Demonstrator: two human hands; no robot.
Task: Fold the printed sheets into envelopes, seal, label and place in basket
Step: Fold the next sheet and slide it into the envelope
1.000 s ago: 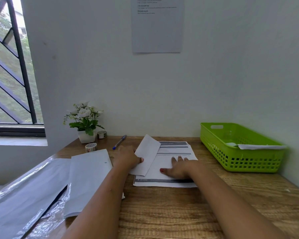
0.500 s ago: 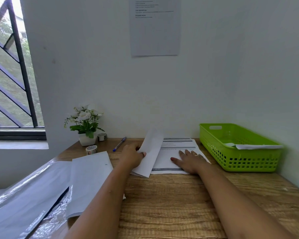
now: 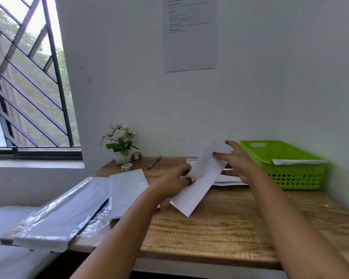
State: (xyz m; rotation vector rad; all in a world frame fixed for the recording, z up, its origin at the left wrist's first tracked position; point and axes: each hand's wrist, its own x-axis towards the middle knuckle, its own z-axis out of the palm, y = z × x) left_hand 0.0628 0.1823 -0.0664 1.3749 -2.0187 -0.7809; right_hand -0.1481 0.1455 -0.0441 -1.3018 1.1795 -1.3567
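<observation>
White paper (image 3: 199,184) in left hand (image 3: 172,183), right hand (image 3: 240,164) at its top, over desk (image 3: 220,230).

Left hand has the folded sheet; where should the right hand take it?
Its raised far end, from the right: the folded sheet slants up off the desk, the left hand pinches its near left edge, and the open right hand hovers there.

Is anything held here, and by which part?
The sheet: the left hand pinches its left edge midway; the right hand has its thumb on the upper end, but blur hides whether that is a grip.
</observation>
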